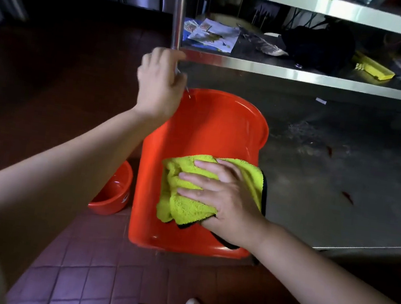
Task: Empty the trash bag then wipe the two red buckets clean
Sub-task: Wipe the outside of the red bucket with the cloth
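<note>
Pressing yellow cloth (188, 201) onto red bucket (197, 131), right hand (224, 195) (fingers flat).

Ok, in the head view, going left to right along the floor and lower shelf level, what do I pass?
Small red plastic bucket on the floor → large red plastic bucket → yellow microfibre cloth under the right hand → bare steel shelf surface.
</note>
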